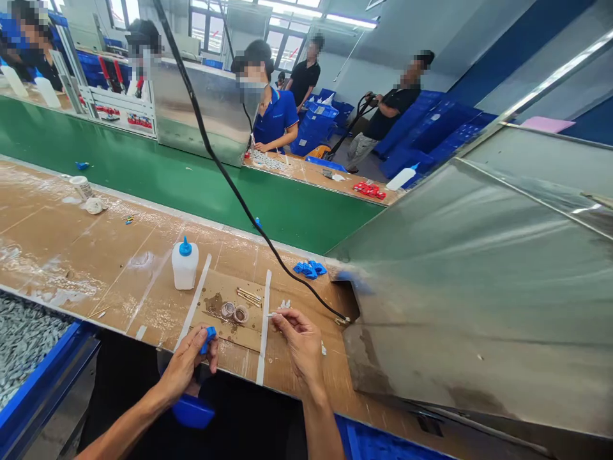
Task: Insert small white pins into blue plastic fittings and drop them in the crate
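Nearest, at the lower left, a blue plastic crate (pixel 36 390) is filled with small grey elongated pieces (pixel 29 338). Beside it, over the edge of the brown board-topped workbench (pixel 115 275), the left hand (pixel 191 358) is curled, its thumb and fingers closed around a small bright-blue plastic part (pixel 209 339). The right hand (pixel 299 335) is above the bench to the right, thumb and forefinger pinched together on a tiny slim whitish piece (pixel 271 315), the other fingers loosely bent. What this piece is cannot be made out. Small white bits (pixel 285 304) lie just beyond the right fingertips.

Between and beyond the hands, a stained flat cardboard sheet (pixel 225 284) lies between two strips of white tape (pixel 264 332). On it stand two small round open cups (pixel 234 312), side by side, and just behind them lie several thin pale sticks (pixel 249 296). A translucent white squeeze bottle with a blue nozzle (pixel 184 267) stands upright to the left of the sheet. Farther back on the right is a small heap of blue plastic parts (pixel 310 269), near a large grey sheet-metal housing (pixel 479 287). A black cable (pixel 225 176) hangs across the view.

Past the bench runs a green conveyor belt (pixel 287 204); on its far side, a co-worker in a blue shirt (pixel 278 118) bends over pale pieces (pixel 268 160). Behind, another person in dark clothing (pixel 390 115) grips a pallet-truck handle (pixel 361 108) beside stacked blue crates (pixel 431 131).
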Demonstrator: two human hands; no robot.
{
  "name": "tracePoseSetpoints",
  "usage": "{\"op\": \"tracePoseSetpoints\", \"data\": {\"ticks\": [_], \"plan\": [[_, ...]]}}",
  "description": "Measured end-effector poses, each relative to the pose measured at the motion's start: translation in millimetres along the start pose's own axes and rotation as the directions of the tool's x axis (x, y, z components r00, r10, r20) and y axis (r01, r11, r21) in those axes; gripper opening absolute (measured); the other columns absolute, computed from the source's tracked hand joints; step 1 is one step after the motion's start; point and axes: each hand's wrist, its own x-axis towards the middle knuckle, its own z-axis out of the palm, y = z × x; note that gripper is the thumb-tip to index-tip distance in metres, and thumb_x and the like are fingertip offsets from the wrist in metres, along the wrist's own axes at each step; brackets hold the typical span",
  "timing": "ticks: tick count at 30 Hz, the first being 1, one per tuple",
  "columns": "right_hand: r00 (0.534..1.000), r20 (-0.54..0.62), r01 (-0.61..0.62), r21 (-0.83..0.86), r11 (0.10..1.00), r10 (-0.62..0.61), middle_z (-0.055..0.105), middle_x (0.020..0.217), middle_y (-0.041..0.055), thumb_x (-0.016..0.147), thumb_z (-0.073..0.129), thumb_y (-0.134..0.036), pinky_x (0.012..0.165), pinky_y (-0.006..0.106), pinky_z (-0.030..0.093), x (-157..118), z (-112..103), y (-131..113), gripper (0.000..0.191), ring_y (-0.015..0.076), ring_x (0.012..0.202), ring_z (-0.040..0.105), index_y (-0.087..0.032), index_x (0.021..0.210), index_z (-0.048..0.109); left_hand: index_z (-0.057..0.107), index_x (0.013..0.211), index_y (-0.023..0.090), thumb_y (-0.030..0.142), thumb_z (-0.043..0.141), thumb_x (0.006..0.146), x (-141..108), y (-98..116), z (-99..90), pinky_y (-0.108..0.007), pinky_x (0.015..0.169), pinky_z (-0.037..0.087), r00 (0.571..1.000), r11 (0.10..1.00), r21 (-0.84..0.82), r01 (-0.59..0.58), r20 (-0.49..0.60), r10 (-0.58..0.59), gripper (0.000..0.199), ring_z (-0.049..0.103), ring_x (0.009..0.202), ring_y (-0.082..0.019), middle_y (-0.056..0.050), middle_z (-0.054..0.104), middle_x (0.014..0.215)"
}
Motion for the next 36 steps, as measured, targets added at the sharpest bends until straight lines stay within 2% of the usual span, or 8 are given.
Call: {"op": "tracePoseSetpoints", "data": {"ticks": [4, 9, 16, 20, 23, 25, 29, 36], "plan": [[0.998, 0.054, -0.014, 0.07, 0.997, 0.01, 0.07, 0.066, 0.0025, 0.069, 0.089, -0.046, 0.057, 0.027, 0.058, -1, 30, -1, 0.033, 0.0153, 0.057, 0.065, -0.018, 0.081, 0.076, 0.059, 0.096, 0.018, 0.056, 0.055, 0.097, -3, 3, -1.1, -0.025, 0.06, 0.037, 1.0, 1.0, 0.015, 0.003, -0.023, -0.002, 0.039, 0.047, 0.057, -0.009, 0.007, 0.049, 0.069], [0.997, 0.078, -0.028, 0.106, 0.994, 0.02, 0.072, 0.069, 0.0024, 0.072, 0.088, -0.043, 0.062, 0.027, 0.059, -1, 49, 3, 0.029, 0.0149, 0.061, 0.067, -0.019, 0.085, 0.08, 0.057, 0.093, 0.018, 0.058, 0.056, 0.095, -6, 4, -7.8, -0.025, 0.06, 0.034, 0.999, 1.0, 0.021, -0.006, -0.049, 0.008, 0.041, 0.043, 0.059, -0.009, 0.007, 0.047, 0.067], [0.998, 0.048, -0.054, 0.108, 0.993, 0.049, 0.078, 0.098, 0.0065, 0.075, 0.086, -0.044, 0.083, 0.032, 0.06, -3, 50, 5, 0.035, 0.0177, 0.08, 0.072, -0.022, 0.102, 0.082, 0.056, 0.091, 0.018, 0.055, 0.055, 0.097, -9, 2, -11.9, -0.026, 0.061, 0.035, 0.999, 0.999, 0.036, -0.009, -0.032, 0.01, 0.037, 0.042, 0.061, -0.01, 0.006, 0.047, 0.068], [1.0, 0.006, 0.024, -0.03, 0.999, -0.024, 0.078, 0.092, 0.0068, 0.077, 0.084, -0.043, 0.082, 0.035, 0.06, -4, 48, 2, 0.034, 0.0208, 0.082, 0.073, -0.021, 0.102, 0.081, 0.056, 0.093, 0.019, 0.059, 0.058, 0.093, -7, 1, -11.3, -0.025, 0.058, 0.034, 0.999, 0.999, 0.043, -0.011, -0.031, 0.013, 0.041, 0.038, 0.062, -0.011, 0.007, 0.044, 0.067], [0.99, 0.036, 0.142, -0.125, 0.982, -0.138, 0.078, 0.095, 0.0073, 0.08, 0.081, -0.041, 0.082, 0.035, 0.06, -5, 51, 0, 0.026, 0.0226, 0.087, 0.073, -0.021, 0.097, 0.082, 0.057, 0.093, 0.018, 0.061, 0.061, 0.09, -5, 2, -10.7, -0.024, 0.057, 0.032, 0.999, 0.998, 0.055, -0.015, -0.033, 0.017, 0.043, 0.037, 0.063, -0.012, 0.007, 0.042, 0.067], [0.963, 0.085, 0.269, -0.205, 0.941, -0.256, 0.078, 0.096, 0.0067, 0.086, 0.077, -0.039, 0.083, 0.035, 0.058, -5, 54, -1, 0.02, 0.0221, 0.089, 0.072, -0.022, 0.097, 0.081, 0.057, 0.094, 0.019, 0.06, 0.061, 0.09, -4, 2, -10.5, -0.025, 0.057, 0.032, 0.999, 0.998, 0.059, -0.017, -0.034, 0.019, 0.042, 0.038, 0.064, -0.012, 0.006, 0.042, 0.067], [0.862, 0.225, 0.507, -0.348, 0.789, -0.455, 0.077, 0.098, 0.0058, 0.096, 0.067, -0.03, 0.089, 0.036, 0.056, -6, 60, 0, 0.016, 0.0204, 0.093, 0.071, -0.023, 0.103, 0.079, 0.058, 0.094, 0.019, 0.058, 0.06, 0.09, -4, 4, -9.7, -0.026, 0.058, 0.033, 0.999, 0.997, 0.075, -0.02, -0.034, 0.023, 0.04, 0.04, 0.065, -0.013, 0.006, 0.043, 0.068], [0.778, 0.359, 0.627, -0.394, 0.672, -0.516, 0.076, 0.098, 0.0052, 0.1, 0.06, -0.024, 0.088, 0.034, 0.057, -6, 68, 7, 0.018, 0.0192, 0.093, 0.071, -0.024, 0.107, 0.077, 0.058, 0.09, 0.02, 0.059, 0.058, 0.09, -7, 11, -5.2, -0.027, 0.059, 0.032, 0.999, 0.991, 0.133, -0.012, -0.036, 0.017, 0.039, 0.038, 0.063, -0.013, 0.006, 0.043, 0.068]]}}
